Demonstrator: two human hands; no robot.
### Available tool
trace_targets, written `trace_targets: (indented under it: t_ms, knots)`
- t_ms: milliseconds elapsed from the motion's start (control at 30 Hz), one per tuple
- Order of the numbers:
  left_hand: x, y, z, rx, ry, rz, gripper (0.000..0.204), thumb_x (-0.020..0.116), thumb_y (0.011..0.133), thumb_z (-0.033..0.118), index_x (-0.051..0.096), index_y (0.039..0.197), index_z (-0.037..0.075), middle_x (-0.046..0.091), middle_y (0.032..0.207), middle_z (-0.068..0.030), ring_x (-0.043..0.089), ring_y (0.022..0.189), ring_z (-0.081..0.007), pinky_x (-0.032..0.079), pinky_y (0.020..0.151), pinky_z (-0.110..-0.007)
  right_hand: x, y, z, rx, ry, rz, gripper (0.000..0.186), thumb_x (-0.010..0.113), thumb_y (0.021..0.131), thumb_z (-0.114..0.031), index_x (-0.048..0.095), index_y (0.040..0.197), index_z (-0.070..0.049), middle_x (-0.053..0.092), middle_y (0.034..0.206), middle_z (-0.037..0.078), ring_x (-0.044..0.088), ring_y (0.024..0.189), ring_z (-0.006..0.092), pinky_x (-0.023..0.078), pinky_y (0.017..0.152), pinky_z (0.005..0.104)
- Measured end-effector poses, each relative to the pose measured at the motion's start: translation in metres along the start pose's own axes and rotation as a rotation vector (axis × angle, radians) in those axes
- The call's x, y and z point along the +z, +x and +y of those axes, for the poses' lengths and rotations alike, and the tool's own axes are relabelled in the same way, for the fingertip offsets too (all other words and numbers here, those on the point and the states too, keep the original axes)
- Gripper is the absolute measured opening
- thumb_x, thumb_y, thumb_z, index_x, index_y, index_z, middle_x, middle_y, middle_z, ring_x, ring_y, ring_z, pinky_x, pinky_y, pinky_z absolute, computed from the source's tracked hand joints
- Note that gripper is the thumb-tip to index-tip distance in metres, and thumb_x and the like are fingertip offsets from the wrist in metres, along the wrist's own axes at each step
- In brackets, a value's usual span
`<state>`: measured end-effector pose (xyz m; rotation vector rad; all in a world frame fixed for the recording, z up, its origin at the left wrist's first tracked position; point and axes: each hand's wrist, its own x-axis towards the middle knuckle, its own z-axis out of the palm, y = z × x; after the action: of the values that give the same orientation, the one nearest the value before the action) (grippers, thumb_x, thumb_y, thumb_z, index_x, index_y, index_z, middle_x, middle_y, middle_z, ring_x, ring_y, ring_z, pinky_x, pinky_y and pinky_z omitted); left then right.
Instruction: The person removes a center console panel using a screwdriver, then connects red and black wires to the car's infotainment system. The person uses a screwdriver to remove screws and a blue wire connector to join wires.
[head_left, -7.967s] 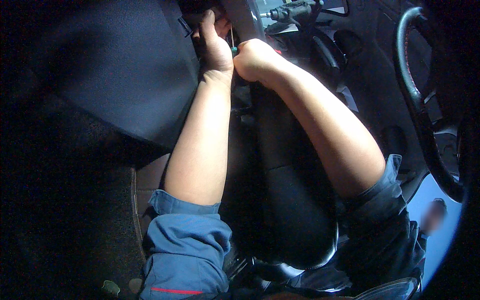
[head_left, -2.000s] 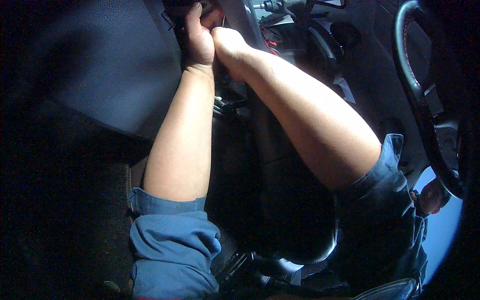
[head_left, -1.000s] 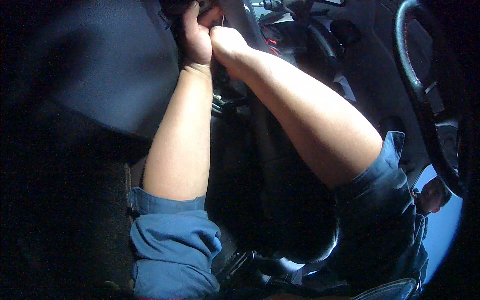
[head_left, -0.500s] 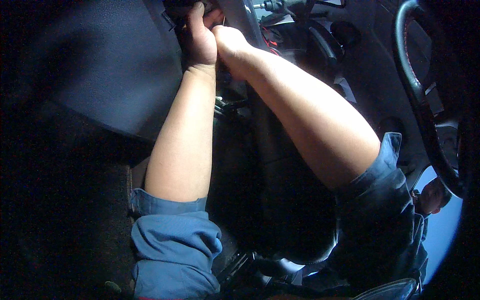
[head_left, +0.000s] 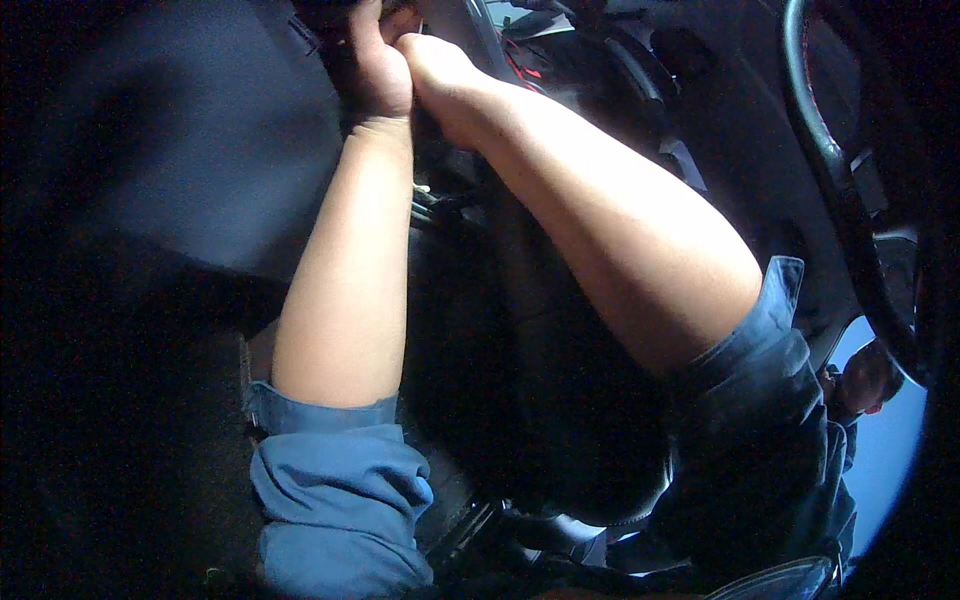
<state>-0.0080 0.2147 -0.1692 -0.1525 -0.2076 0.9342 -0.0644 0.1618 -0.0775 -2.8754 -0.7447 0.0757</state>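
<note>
At the top edge my left hand [head_left: 381,72] reaches up into the dark space beneath the dashboard, its thumb pointing upward. Its fingers are partly in shadow and cut off by the picture's edge; they look bent round something I cannot make out. Pressed close beside it, my right hand [head_left: 438,82] is closed, its fingers curled out of sight. Whatever it grips is hidden. A dark panel [head_left: 310,110] lies just left of my left hand. Below the wrists, a few thin cables or rods [head_left: 428,205] show in the gap between my forearms.
A black steering wheel [head_left: 815,130] with red stitching curves down the right side. Red wires [head_left: 520,68] show beyond my right wrist. Another person [head_left: 868,385] is at the far right, against blue sky. A rounded dark seat edge [head_left: 640,510] sits at the lower middle.
Both hands and forearms appear shifted slightly left and up, along with the surroundings, as the view moved. A metal-tipped tool at the top has mostly left the picture. The hands remain together.
</note>
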Motion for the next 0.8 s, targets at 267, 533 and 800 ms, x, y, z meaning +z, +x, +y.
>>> trace_targets:
  t_ms: [267, 533, 800]
  knots:
    - [0.017, -0.029, 0.021, 0.081, 0.553, 0.286, 0.029, 0.065, 0.079, 0.02, 0.064, 0.072, -0.008, 0.064, 0.075, -0.005, 0.058, 0.07, -0.0171, 0.05, 0.068, -0.036, -0.014, -0.018, -0.009, 0.006, 0.226, -0.142, 0.033, 0.053, 0.092, -0.017, 0.071, 0.112, 0.002, 0.071, 0.106, 0.02, 0.065, 0.091, 0.0301, 0.051, 0.078, 0.0477]
    - [0.01, -0.033, 0.041, -0.084, 0.559, -0.022, 0.011, 0.074, 0.085, 0.007, 0.079, 0.088, -0.002, 0.075, 0.09, -0.0037, 0.068, 0.078, -0.0148, 0.055, 0.076, -0.03, -0.051, -0.044, -0.037, 0.031, -0.07, -0.244, 0.032, 0.048, 0.094, -0.017, 0.068, 0.112, 0.001, 0.071, 0.109, 0.022, 0.068, 0.095, 0.031, 0.053, 0.078, 0.0484]
    - [0.039, -0.049, 0.032, 0.017, 0.612, 0.108, 0.009, 0.068, 0.092, 0.005, 0.074, 0.095, -0.001, 0.07, 0.087, -0.0053, 0.065, 0.074, -0.0115, 0.054, 0.069, -0.026, -0.114, -0.22, 0.023, -0.802, -0.19, 0.233, 0.022, 0.065, 0.086, -0.01, 0.065, 0.105, 0.001, 0.066, 0.11, 0.022, 0.065, 0.106, 0.0412, 0.052, 0.091, 0.0478]
